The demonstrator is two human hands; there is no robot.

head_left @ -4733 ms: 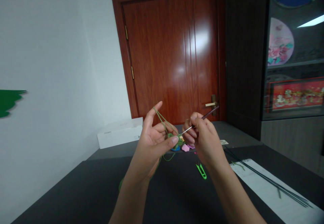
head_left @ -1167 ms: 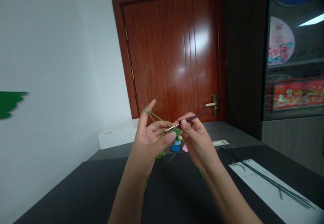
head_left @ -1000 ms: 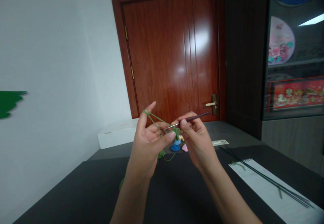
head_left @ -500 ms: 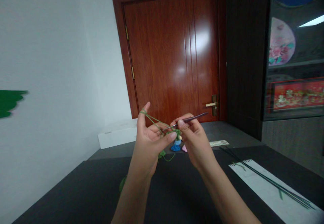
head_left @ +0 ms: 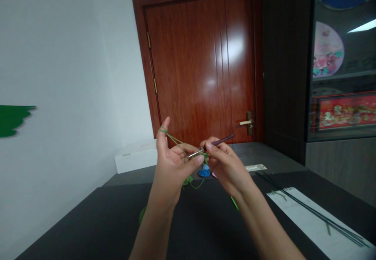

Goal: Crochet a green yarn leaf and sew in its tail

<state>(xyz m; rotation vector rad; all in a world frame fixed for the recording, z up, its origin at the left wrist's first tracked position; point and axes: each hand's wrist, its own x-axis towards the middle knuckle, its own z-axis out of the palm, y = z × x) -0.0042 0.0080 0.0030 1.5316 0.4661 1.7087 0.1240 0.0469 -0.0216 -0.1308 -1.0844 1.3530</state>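
My left hand [head_left: 176,162] is raised over the table, its index finger stretched up with green yarn [head_left: 173,137] looped round it. Between its thumb and other fingers it pinches a small green crochet piece [head_left: 205,159], partly hidden by the fingers. A crochet hook [head_left: 219,141] with a dark purple handle is held in my right hand [head_left: 225,160]. Its metal shaft points left across the left thumb, close to the yarn. Behind the hands sits a blue crocheted flower [head_left: 204,171]. More green crochet work [head_left: 188,180] with a loose strand shows below the left hand.
White paper [head_left: 296,209] with several long dark green stems [head_left: 317,215] lies at the right. Behind it is a pale ruler-like strip [head_left: 256,168]. A white box [head_left: 136,159] stands against the wall. A bright green stick [head_left: 234,202] shows beside my right forearm.
The hook has shifted slightly left and down, and more of its metal shaft shows over the left thumb. The bright green stick has come into sight beside the right forearm.
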